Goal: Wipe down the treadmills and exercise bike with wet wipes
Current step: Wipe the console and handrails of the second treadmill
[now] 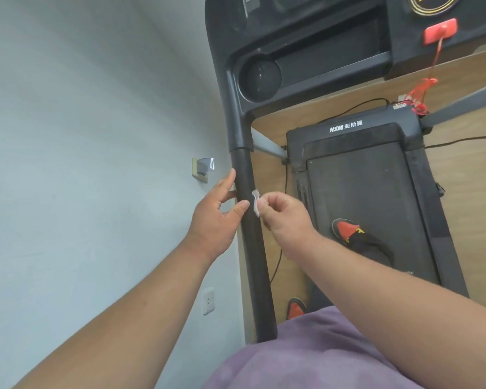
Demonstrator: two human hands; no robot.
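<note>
Here the person stands on the treadmill (368, 197), one red-and-black shoe (357, 237) on the belt. The right hand (284, 217) pinches a small crumpled white wet wipe (255, 204) between thumb and fingertips, holding it against the right side of the black left handrail (250, 220). The left hand (216, 217) is at the other side of the same handrail, fingers (227, 181) released and extended, thumb touching the bar. Above, the console's round cup holder (260, 77) and red safety key (439, 30) with its cord show. A grey wall (96, 136) lies left.
</note>
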